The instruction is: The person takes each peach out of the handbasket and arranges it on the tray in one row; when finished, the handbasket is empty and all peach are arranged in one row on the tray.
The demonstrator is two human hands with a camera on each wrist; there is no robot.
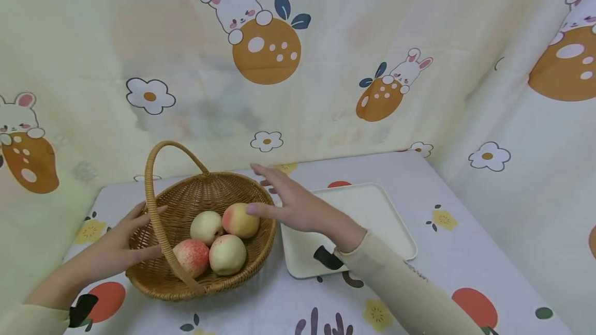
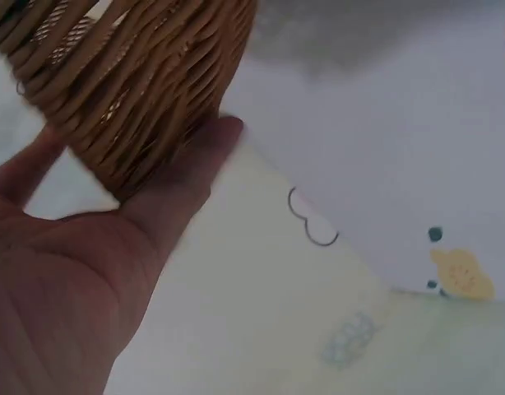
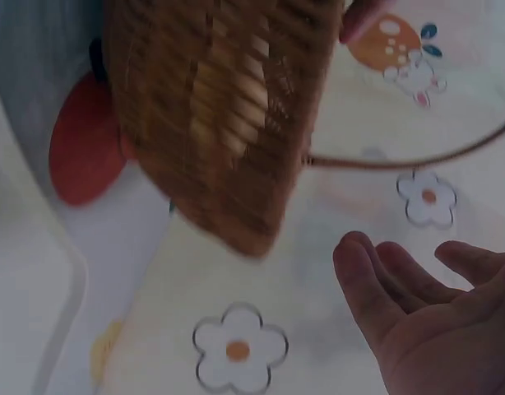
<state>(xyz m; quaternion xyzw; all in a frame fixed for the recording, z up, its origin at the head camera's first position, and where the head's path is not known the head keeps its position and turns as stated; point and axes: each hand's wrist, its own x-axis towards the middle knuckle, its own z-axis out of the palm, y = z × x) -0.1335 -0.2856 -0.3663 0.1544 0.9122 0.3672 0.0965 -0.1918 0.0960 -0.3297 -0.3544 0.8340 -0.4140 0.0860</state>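
A brown wicker basket (image 1: 205,186) with a tall arched handle (image 1: 153,190) holds several peaches, among them a red-blushed peach (image 1: 192,257) and a pale peach (image 1: 227,255). At its left rim is my left hand (image 1: 116,247), fingers fairly straight, its tips overlapping the rim and handle. The left wrist view shows that hand (image 2: 80,288) touching or nearly touching the woven wall, thumb and fingers spread. My right hand (image 1: 298,206) hovers by the right rim with fingers extended. In the right wrist view this hand (image 3: 433,313) stands apart from the basket and holds nothing.
A white rectangular tray (image 1: 354,211) lies right of the basket, partly covered from view by my right arm. The table (image 1: 419,293) has a printed cloth. Behind and to the right hangs a curtain (image 1: 326,97) patterned with rabbits and flowers.
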